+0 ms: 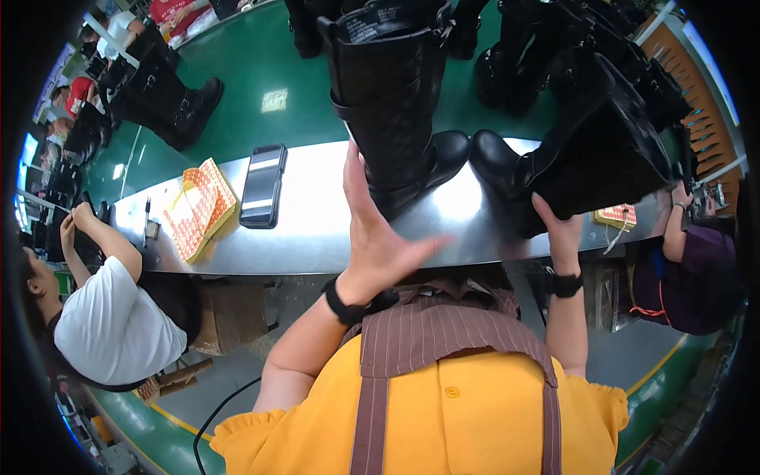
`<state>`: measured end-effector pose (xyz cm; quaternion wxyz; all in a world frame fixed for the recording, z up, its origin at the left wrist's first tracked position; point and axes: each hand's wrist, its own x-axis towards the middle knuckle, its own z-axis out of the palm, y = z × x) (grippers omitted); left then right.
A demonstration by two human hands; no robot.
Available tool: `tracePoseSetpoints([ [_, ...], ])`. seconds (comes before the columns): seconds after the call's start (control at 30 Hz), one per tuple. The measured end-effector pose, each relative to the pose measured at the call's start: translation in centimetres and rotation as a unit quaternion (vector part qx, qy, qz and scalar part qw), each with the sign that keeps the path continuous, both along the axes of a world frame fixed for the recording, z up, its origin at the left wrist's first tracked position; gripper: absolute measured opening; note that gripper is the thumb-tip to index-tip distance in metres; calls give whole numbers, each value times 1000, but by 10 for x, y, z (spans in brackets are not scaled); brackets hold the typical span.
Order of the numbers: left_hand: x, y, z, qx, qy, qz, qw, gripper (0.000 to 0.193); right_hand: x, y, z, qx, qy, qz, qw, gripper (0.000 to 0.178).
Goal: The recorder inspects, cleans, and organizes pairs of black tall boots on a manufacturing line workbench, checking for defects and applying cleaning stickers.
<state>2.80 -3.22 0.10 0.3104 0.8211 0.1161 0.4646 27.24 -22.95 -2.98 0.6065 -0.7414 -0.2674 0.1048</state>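
A tall black boot with straps and a buckle stands upright on the metal strip of the bench, its toe to the right. My left hand is at this boot's near left side, fingers stretched and thumb spread, not wrapped round it. A second black boot leans over to the right, its shaft opening toward the right. Near its lower edge, my right hand grips it, the thumb against the black surface. The other fingers of that hand are mostly hidden by the boot.
On the metal strip lie a dark phone-like case, a stack of orange-patterned sticker sheets and a pen. Another sticker stack is beyond my right hand. More boots stand across the green bench. People sit at left and right.
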Motion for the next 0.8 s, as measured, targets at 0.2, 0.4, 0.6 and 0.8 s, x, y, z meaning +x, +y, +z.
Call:
tracePoseSetpoints([
  [0.2,39,2,-1,-93,33,231,968,45,-31,37,24,-6,-86,32,996,44],
  [0.4,42,-25,9,-34,22,104,994,57,-68,55,49,-122,-198,215,949,71],
  [0.6,56,-35,13,-23,35,63,997,82,-42,18,152,100,-405,20,908,76],
  [0.8,68,-47,23,46,30,61,997,92,-73,35,243,-171,-426,169,872,61],
])
